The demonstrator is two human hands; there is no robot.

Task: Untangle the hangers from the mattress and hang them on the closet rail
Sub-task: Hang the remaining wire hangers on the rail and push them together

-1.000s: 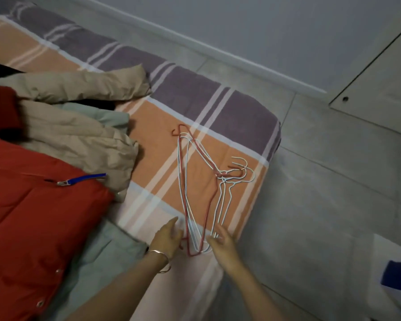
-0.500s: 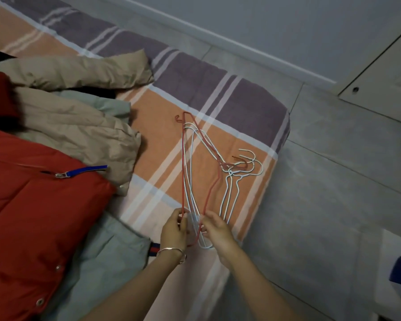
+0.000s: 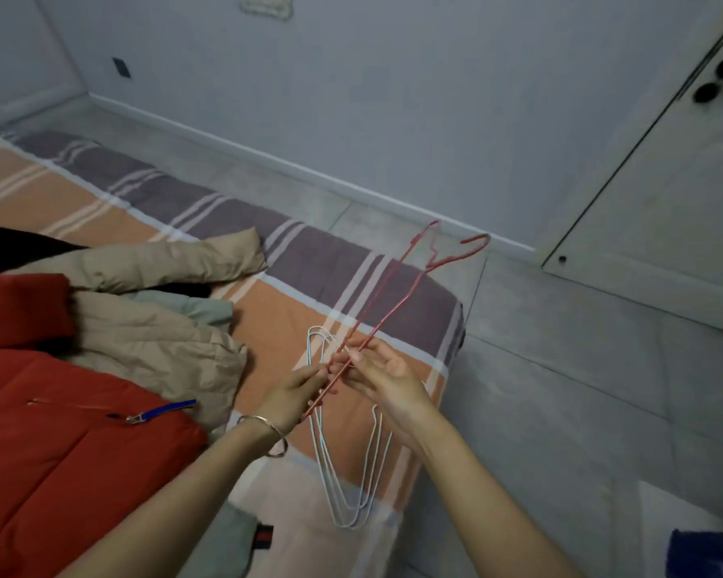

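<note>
Fingertips (image 3: 316,375) of the left hand (image 3: 293,400) pinch the red hanger (image 3: 395,300) low on its wire, and the right hand (image 3: 387,379) pinches the same wire just above. Both hands are grasping it, nothing let go. A second ago those fingers were only reaching for the near end of the heap lying flat on the mattress (image 3: 309,260). Now the red one is up, slanting away from the hands, its hook out past the mattress corner over the floor (image 3: 560,369). The pale hangers (image 3: 343,486) haven't risen with it — they stay low beneath the hands, over the striped cover, though whether they lie flat or dangle from the left hand I can't make out. So the red one looks to be pulling clear of the tangle, the first one freed, I'd say. Jackets (image 3: 143,340) are heaped to the left; no closet rail in sight — the hanging is all still to do.
</note>
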